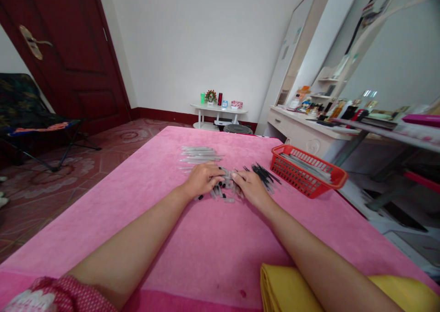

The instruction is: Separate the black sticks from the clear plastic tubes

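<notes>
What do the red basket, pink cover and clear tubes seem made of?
Basket: likely molded plastic, smooth-looking, evenly latticed walls. Pink cover: probably plush fabric, matte, softly mottled. Clear tubes: seemingly plastic, translucent with pale highlights; glass isn't ruled out.

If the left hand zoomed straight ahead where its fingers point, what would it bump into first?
Probably the pile of small clear and black pieces, right by the left hand's fingertips. Just past it is the right hand, though exact depth is hard to tell.
</notes>
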Available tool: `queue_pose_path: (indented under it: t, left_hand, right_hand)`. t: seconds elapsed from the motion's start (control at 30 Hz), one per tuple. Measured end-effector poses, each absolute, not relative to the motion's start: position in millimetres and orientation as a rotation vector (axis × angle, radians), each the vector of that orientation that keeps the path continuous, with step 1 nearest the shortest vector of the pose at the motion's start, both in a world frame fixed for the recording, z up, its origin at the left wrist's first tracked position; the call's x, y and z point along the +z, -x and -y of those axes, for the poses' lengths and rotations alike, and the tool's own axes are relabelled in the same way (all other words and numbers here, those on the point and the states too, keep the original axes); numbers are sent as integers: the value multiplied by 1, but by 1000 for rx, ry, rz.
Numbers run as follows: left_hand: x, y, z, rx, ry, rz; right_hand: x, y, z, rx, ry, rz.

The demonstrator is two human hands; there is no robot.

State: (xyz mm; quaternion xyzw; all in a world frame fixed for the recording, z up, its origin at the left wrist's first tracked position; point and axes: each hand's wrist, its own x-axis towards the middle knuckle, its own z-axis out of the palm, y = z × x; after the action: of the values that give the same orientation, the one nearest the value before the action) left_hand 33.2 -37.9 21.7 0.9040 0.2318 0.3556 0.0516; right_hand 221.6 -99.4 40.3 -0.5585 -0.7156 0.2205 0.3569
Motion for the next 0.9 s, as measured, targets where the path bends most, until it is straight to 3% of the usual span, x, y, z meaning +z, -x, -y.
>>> queue_pose_path:
  t: [0.1, 0.27, 0.53, 0.67, 0.9]
  left_hand:
    - [21, -32, 36, 1140, -2684, -750]
    - [25, -25, 29, 1513, -2227, -877]
    - [38, -23, 24, 1788, -1403, -728]
    - [37, -25, 23, 1740, -1199, -677]
    - [40, -38, 29, 1621, -927, -590]
  right_hand:
    - [41, -224, 96, 547, 1461, 1847]
    - [47, -238, 92, 248, 1633, 1964]
    - [47, -249, 96, 275, 1798, 2223]
    - [49, -252, 88, 423, 1583, 2019]
    - [64, -256, 85, 854, 1167, 1152]
